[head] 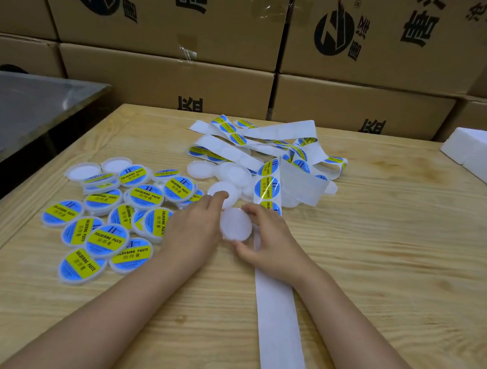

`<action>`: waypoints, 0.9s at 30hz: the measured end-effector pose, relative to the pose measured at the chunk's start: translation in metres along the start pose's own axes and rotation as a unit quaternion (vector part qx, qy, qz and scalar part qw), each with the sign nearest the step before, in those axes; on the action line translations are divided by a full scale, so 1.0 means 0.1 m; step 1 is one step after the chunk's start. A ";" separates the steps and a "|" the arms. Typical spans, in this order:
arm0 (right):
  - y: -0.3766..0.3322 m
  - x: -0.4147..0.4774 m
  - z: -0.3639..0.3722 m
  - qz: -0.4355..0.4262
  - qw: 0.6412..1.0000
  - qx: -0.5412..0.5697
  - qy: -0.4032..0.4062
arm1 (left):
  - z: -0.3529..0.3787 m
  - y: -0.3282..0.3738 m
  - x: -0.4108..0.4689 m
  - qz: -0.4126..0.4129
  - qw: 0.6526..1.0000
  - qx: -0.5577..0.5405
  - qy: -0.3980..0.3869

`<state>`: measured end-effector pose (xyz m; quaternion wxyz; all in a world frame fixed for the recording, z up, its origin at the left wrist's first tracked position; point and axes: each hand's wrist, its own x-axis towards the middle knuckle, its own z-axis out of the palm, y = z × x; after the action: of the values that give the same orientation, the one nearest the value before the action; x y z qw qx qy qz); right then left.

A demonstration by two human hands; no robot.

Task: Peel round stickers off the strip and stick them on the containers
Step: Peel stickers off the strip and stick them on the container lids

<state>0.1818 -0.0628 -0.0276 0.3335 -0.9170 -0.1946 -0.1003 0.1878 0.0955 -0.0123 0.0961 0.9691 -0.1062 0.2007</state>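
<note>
Nearest me, a long white paper backing strip [280, 323] lies bare on the pale wooden table [392, 275]. By my reading, every sticker along this stretch is already off. The strip passes under the right hand [269, 244], whose thumb and fingers are curled round the rim of a blank white round plastic container [236, 225] that sits on the table between the two hands. The left hand [194, 224] lies against that container's left edge with its fingers reaching forward; I cannot tell whether it grips or only touches.

The lid carries no sticker yet, so I judge it the next to be labelled. To the left is a heap of finished containers with blue-and-yellow labels [106, 218] — well over a dozen done. Beyond the hands a smaller cluster of unlabelled white containers [232, 174] waits, and the strip carries on with blue-and-yellow round stickers [267, 186] into a loose tangle [270, 145] — so I reckon plenty is left. Brown cardboard boxes [169, 80] stand behind.
</note>
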 end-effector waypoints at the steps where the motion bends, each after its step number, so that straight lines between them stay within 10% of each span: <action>1: 0.01 0.00 0.00 -0.002 1.000 -0.006 -0.010 | -0.03 -0.02 0.01 0.027 0.999 0.029 0.018; 9: 0.01 -0.02 -0.06 -0.051 0.994 -0.026 -0.092 | -0.13 -0.07 0.01 0.180 0.971 0.103 0.118; 18: -0.01 0.02 -0.13 0.096 0.950 0.296 0.011 | -0.10 0.15 -0.08 0.240 0.957 -0.061 0.154; 27: 0.11 0.05 -0.13 0.162 0.970 0.107 0.146 | -0.06 0.14 -0.14 0.112 0.990 -0.071 -0.045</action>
<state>0.1907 -0.0775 -0.0220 0.4665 -0.8705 -0.0022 -0.1567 0.1696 0.0856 -0.0110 0.1361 0.9499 -0.2327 0.1580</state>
